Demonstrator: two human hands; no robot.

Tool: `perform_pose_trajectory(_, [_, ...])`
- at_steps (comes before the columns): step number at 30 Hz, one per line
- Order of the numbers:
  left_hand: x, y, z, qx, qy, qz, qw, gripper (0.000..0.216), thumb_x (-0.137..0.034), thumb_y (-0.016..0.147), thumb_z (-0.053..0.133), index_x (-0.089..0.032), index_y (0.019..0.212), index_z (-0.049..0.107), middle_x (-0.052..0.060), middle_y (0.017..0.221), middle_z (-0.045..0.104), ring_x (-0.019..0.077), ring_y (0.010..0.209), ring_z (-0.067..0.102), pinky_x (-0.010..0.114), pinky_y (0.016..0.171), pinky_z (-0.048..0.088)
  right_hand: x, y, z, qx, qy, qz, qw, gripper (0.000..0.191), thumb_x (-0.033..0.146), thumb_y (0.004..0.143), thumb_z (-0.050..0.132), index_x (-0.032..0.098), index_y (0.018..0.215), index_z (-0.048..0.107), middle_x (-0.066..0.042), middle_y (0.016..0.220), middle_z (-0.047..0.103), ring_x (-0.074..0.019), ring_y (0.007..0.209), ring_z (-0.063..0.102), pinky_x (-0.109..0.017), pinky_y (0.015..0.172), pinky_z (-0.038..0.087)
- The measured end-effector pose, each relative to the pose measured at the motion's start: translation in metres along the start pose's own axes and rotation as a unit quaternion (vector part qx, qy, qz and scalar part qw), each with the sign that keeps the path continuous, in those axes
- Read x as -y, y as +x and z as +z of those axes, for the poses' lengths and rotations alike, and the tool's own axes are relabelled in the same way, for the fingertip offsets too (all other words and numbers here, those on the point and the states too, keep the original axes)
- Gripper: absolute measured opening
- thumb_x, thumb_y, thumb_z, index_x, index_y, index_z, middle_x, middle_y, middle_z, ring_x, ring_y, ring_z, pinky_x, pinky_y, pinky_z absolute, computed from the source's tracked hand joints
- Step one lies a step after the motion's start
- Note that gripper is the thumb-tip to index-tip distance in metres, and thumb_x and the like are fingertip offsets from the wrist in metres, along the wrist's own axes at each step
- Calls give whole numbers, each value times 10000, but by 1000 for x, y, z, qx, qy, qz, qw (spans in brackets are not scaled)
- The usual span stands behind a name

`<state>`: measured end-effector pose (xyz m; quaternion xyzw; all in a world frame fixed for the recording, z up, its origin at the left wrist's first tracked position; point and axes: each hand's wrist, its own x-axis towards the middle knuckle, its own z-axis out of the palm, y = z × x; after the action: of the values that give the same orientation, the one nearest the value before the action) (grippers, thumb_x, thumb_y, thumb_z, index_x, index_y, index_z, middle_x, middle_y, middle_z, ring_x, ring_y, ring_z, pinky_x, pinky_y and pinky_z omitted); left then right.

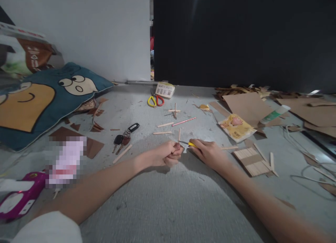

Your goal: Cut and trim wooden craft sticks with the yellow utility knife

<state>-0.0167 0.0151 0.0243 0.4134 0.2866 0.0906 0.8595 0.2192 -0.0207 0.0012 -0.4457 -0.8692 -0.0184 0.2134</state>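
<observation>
My left hand is closed around a thin wooden craft stick, whose upper end stands up out of the fist. My right hand grips a utility knife by its yellow handle. The knife's dark blade points left and reaches the stick close to my left fingers; whether it touches cannot be made out. Beyond the hands, two loose craft sticks lie beside a striped pencil. Farther back is a small crossed piece made of sticks.
Scissors lie at the back by a small packet. Keys, a purple device and a blue cushion are left. Right are a bundle of craft sticks, a yellow packet, a glue stick, cardboard and cables.
</observation>
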Motion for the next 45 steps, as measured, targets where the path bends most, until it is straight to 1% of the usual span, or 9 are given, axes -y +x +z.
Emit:
perform_pose_trajectory(6, [7, 4, -6, 7, -5, 83, 996, 265, -134, 816, 542, -205, 595, 414, -95, 474, 238, 54, 379, 94, 170, 378, 128, 1, 2, 1, -5, 26, 19, 999, 334, 378, 1133, 368, 215, 1107, 658, -79, 855, 774, -212, 682, 736, -273, 605, 475])
perform_pose_trajectory(13, [7, -3, -2, 97, -43, 105, 989, 218, -99, 684, 603, -200, 596, 430, -104, 466, 214, 47, 379, 93, 164, 382, 133, -2, -1, 0, -5, 66, 25, 997, 303, 351, 1119, 377, 225, 1113, 653, -87, 869, 785, -222, 711, 751, -286, 645, 535])
perform_pose_trajectory(18, [5, -12, 4, 103, -55, 139, 983, 265, -181, 780, 637, -207, 611, 434, -105, 466, 216, 52, 372, 117, 177, 390, 159, -9, -6, 0, -46, 41, 30, 998, 328, 376, 1120, 379, 216, 1117, 665, -102, 918, 797, -226, 717, 764, -287, 629, 542])
perform_pose_trajectory(21, [5, -11, 7, 58, -31, 174, 983, 366, -311, 887, 663, -211, 626, 428, -108, 485, 225, 51, 387, 132, 177, 402, 147, -11, -9, -1, -87, 39, 62, 993, 355, 400, 1120, 366, 214, 1114, 668, -101, 891, 795, -228, 705, 761, -291, 629, 547])
perform_pose_trajectory(26, [12, 4, 9, -141, 53, 244, 958, 434, -572, 991, 592, -223, 761, 477, -133, 502, 234, 59, 396, 147, 193, 403, 162, -6, -9, -2, -100, 61, 110, 987, 387, 452, 1115, 348, 223, 1118, 660, -82, 821, 775, -232, 698, 756, -294, 653, 555])
perform_pose_trajectory(29, [18, 8, 8, -202, 126, 266, 934, 447, -615, 1023, 520, -215, 823, 507, -133, 503, 248, 69, 388, 206, 207, 408, 185, -3, -8, -2, -86, 77, 127, 985, 357, 468, 1104, 378, 233, 1152, 642, -70, 834, 777, -227, 660, 746, -298, 645, 556])
perform_pose_trajectory(36, [23, 6, 8, -181, 195, 270, 925, 539, -731, 1010, 442, -224, 834, 484, -133, 492, 250, 79, 395, 247, 235, 422, 206, 3, -8, -8, -65, 74, 96, 990, 333, 394, 1109, 394, 232, 1198, 671, -102, 917, 789, -221, 718, 751, -302, 653, 560])
perform_pose_trajectory(40, [21, 4, 10, -167, 187, 258, 933, 569, -777, 963, 491, -237, 796, 419, -127, 546, 277, 66, 416, 249, 232, 433, 204, 7, -8, -10, -69, 61, 68, 993, 363, 396, 1126, 382, 212, 1187, 688, -88, 871, 765, -192, 682, 730, -269, 600, 523])
perform_pose_trajectory(45, [21, 4, 12, -164, 182, 258, 934, 584, -795, 945, 505, -241, 788, 405, -126, 561, 280, 67, 435, 245, 232, 437, 207, 8, -7, -10, -63, 54, 56, 995, 399, 416, 1143, 349, 210, 1195, 686, -94, 914, 775, -191, 702, 741, -266, 612, 523])
